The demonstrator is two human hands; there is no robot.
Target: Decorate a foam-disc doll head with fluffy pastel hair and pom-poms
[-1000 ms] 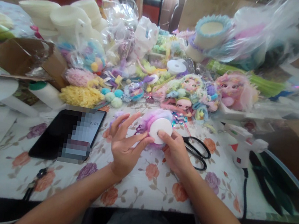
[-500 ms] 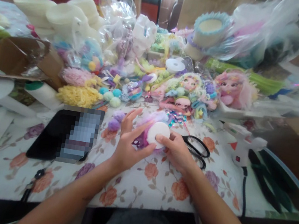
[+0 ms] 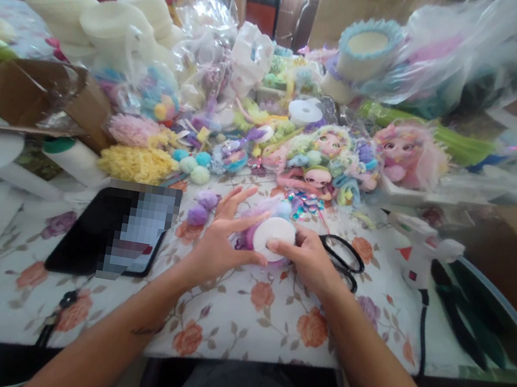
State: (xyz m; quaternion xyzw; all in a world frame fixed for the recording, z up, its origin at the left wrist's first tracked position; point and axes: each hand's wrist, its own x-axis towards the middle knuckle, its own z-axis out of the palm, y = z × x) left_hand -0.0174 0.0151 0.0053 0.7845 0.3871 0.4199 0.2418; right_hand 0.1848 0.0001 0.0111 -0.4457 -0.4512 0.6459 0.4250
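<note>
My right hand (image 3: 308, 258) grips a white round disc (image 3: 276, 237) by its right side, with the thumb pressed on its face. Pink and purple fluffy material (image 3: 263, 210) shows around and behind the disc. My left hand (image 3: 218, 239) is open at the left of this piece, fingers spread. Its thumb tip reaches the disc's lower left edge, and its index finger lies by the fluff; I cannot tell how firmly either touches. Two purple pompoms (image 3: 202, 209) lie just left of that hand. Black-handled scissors (image 3: 343, 254) rest beside my right hand.
A phone or tablet (image 3: 85, 231) lies at the left, its screen partly blurred out. A white glue gun (image 3: 426, 253) stands at the right. Dolls (image 3: 330, 143), a yellow yarn bundle (image 3: 138, 164), a cardboard box (image 3: 33, 96) and plastic bags crowd the back. Loose sequins (image 3: 304, 205) lie beyond the disc.
My left hand has shifted slightly left, with its thumb drawn back toward the disc's edge. The disc, in my right hand, has hardly moved.
</note>
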